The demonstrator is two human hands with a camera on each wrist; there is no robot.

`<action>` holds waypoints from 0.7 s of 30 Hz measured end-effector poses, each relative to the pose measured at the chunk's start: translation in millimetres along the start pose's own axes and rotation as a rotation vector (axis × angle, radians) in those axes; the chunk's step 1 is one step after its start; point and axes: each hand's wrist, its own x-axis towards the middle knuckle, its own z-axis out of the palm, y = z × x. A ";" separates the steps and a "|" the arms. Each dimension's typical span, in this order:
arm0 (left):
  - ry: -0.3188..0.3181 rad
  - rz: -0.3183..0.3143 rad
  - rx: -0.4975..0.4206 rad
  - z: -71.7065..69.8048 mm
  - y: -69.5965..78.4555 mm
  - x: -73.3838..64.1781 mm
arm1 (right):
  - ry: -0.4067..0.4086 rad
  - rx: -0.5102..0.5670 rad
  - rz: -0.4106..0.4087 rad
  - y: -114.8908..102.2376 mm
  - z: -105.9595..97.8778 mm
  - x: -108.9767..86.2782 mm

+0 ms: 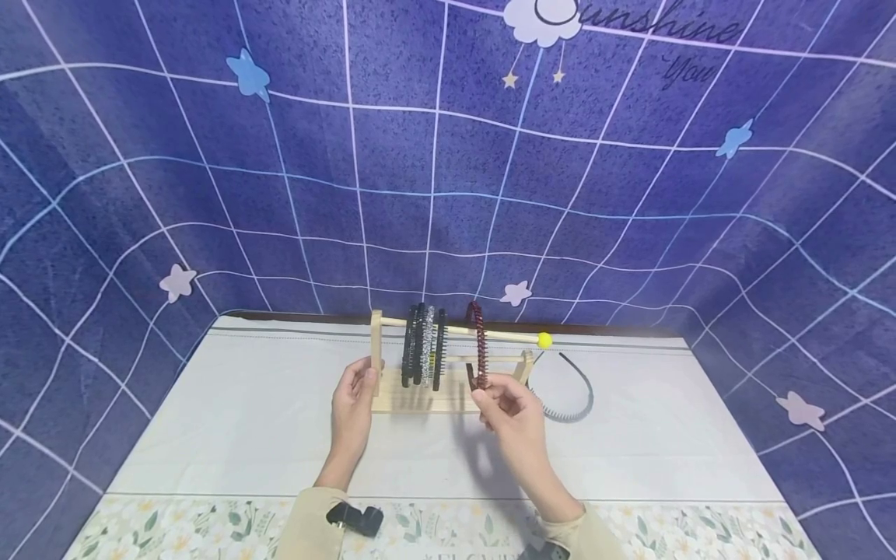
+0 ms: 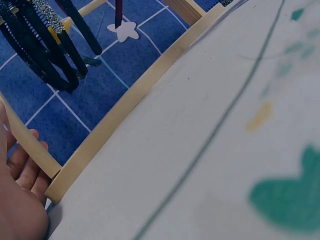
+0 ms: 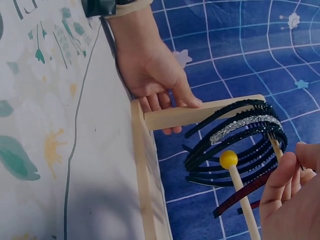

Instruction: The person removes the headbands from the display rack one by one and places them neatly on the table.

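Note:
My left hand holds the left upright post of a wooden headband rack, the thumb on one side and the fingers on the other. A dark red toothed headband hangs at the upper rod, its lower end pinched between the thumb and fingers of my right hand. Farther left on the rod are several black headbands and a silver glitter headband. In the right wrist view, the red headband passes behind the rod with the yellow ball end.
To the right of the rack, a grey toothed headband lies on the white tablecloth. A second, lower rod runs to a short right post. Behind the table hangs a blue gridded curtain with stars.

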 end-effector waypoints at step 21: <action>-0.019 -0.022 0.015 -0.9 0.9 -0.3 | 0.002 -0.008 -0.084 -17.2 -22.5 -4.3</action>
